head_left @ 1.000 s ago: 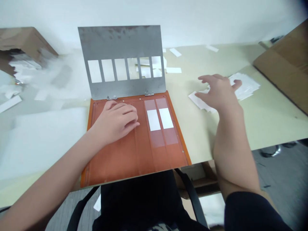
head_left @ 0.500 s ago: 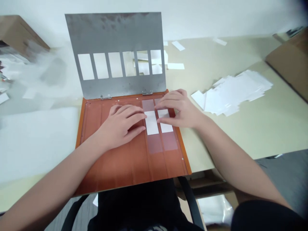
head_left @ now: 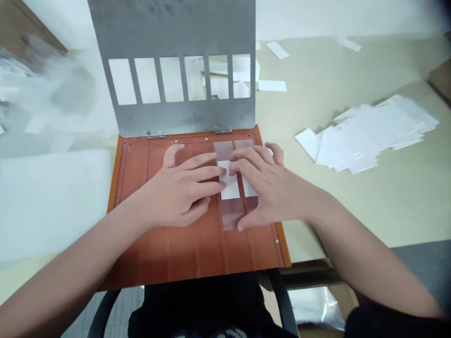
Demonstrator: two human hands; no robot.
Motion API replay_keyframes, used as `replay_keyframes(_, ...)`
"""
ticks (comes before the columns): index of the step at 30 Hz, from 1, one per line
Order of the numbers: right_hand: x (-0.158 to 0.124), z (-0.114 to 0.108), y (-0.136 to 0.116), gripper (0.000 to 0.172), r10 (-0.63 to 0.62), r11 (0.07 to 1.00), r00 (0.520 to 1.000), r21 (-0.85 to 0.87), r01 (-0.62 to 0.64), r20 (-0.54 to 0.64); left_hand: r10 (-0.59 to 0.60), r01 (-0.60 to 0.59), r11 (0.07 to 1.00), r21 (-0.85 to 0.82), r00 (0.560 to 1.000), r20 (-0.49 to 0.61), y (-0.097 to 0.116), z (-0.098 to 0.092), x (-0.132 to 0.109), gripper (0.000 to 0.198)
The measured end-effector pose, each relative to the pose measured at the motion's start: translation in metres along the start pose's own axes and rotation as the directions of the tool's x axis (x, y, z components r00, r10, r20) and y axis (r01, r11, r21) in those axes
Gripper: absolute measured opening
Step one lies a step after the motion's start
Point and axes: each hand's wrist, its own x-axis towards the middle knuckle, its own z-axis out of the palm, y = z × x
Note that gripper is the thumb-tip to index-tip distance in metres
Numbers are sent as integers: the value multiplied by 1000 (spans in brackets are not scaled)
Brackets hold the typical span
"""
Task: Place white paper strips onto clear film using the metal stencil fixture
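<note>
An orange-brown grooved board [head_left: 179, 249] lies before me, with a grey metal plate [head_left: 176, 117] hinged upright at its far edge. The plate has a row of rectangular windows. Two clear film strips [head_left: 232, 216] lie in the board's right-hand grooves, each with a white card [head_left: 230, 190] on it; the right card is partly hidden by my hand. My left hand [head_left: 186, 188] has its fingers spread, fingertips on the left card's edge. My right hand [head_left: 264, 183] arches over the right card, thumb apart from the fingers, fingertips near the left card.
A fanned pile of white cards or sheets [head_left: 369, 134] lies on the table to the right. Loose white strips [head_left: 272, 85] lie behind the plate. White sheet material [head_left: 52, 202] covers the left of the table; a cardboard box [head_left: 24, 28] stands behind it.
My right hand has spread, its thumb moving down and away from the fingers. My left fingers have spread and reached onto the left card's edge. The view has shifted closer.
</note>
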Motion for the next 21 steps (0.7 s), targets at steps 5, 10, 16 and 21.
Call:
replay_keyframes(5,2,-3,1,40,-48,999,997,-19,47,-66,-17,19,997,-81,1000,21,1,-1,1,25)
replay_keyframes(10,2,-9,0,23,-135,991,984,3,136,-115,-49,49,994,-99,999,10,5,0,6,40)
replay_keyframes(16,2,-11,-4,17,-139,987,988,65,144,-73,-98,99,990,-95,995,13,9,0,8,38)
replay_keyframes(21,4,-5,2,20,-136,988,980,49,145,-144,-51,54,982,-178,998,23,3,2,7,41)
